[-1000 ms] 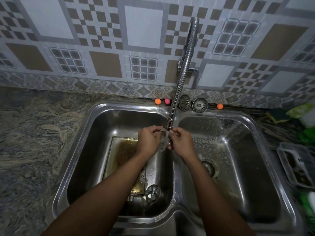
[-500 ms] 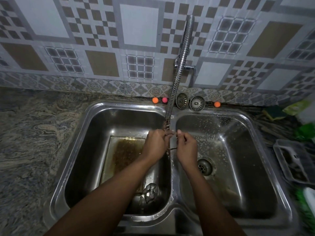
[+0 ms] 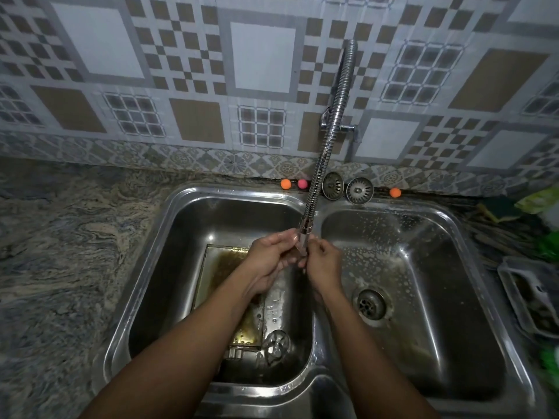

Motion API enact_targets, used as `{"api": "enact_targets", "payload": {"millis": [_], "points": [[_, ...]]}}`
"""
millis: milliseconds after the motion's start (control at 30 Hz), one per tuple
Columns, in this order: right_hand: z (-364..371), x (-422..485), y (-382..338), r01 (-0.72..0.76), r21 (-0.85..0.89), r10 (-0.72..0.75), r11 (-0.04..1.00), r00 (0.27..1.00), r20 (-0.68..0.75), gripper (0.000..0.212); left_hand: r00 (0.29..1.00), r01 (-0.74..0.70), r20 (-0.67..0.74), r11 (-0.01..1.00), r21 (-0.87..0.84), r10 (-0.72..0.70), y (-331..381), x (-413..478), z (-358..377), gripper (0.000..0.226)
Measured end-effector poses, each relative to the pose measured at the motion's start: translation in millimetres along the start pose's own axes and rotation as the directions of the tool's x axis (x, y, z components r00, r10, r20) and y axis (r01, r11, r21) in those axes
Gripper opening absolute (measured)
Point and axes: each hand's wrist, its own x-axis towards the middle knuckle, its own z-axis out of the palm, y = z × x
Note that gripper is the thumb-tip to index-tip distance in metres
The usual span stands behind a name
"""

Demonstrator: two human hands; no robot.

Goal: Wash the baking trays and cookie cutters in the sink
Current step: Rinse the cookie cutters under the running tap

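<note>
Rinsing under the tap, left hand and right hand are pinching what's probably a small cutter, mostly hidden, likely light, thin-edged and slippery, so best gripped by the rim, while the tray is lying in the left basin.

My left forearm and right forearm converge ahead. My left hand and right hand meet with fingers curled inward, and blur hides any grip.

No legible txt, labels, brands or nos.; green packs at right edge too blurred.
</note>
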Motion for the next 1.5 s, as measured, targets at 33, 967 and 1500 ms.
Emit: {"api": "enact_targets", "payload": {"millis": [33,967,1500], "points": [[-0.3,1.0,0.5,-0.006,-0.05,0.006,0.999,1.0,0.005,0.026,1.0,-0.022,-0.007,0.999,-0.024,0.022,0.1,-0.2,2.2,0.022],[-2.6,-1.4,-36.8,-0.365,0.367,0.303,0.855,0.928,0.217,0.024,0.947,-0.162,-0.251,0.973,0.163,0.199,-6.2,8.5,21.7,0.021],[-19.4,5.6,-21.1,0.159,-0.665,-0.106,0.73,0.987,0.12,0.033,0.972,-0.149,-0.157,0.973,0.177,0.177,-4.8,-4.0,27.5,0.004]]}}
